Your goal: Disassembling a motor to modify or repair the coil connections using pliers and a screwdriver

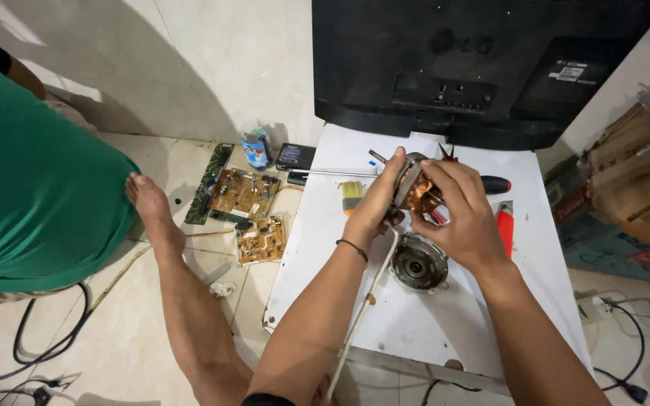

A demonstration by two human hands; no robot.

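Note:
Both of my hands hold a small electric motor (417, 188) with copper windings above a white board (385, 316). My left hand (376, 201) grips its left side, thumb up against the metal casing. My right hand (460, 214) wraps over its right side. A white cord (362, 308) hangs from the motor down past my left wrist. Directly below the motor, a round metal motor cover (417, 265) lies on the board.
A black monitor back (475, 68) stands at the board's far edge. A small brush (351, 197), a long screwdriver (332, 174) and a red-handled tool (505, 225) lie on the board. Circuit boards (246, 195) lie on the floor left. Another person in green (31, 188) sits left, foot extended.

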